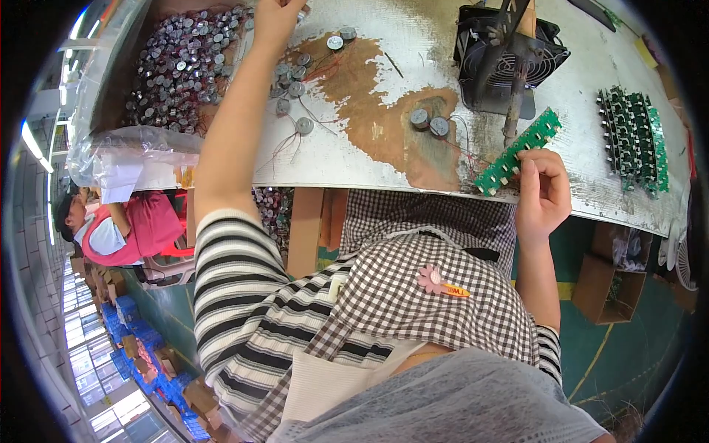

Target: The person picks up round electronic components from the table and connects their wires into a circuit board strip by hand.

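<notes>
My right hand pinches the edge of a long green circuit board between thumb and fingers. The board slants above the front edge of the worktable. Two round silver parts with thin wires, like small motors, lie just left of it; their wires run toward the board. My left hand reaches far across the table and is partly cut off by the upper edge. Its fingers are curled, with something small and greyish at their tips. Near that forearm are several loose round silver parts with wires.
A lined box holding a heap of the round parts stands at the left. A black fan stands behind a metal post. Stacked green boards lie at the right. A person in a red vest sits at left.
</notes>
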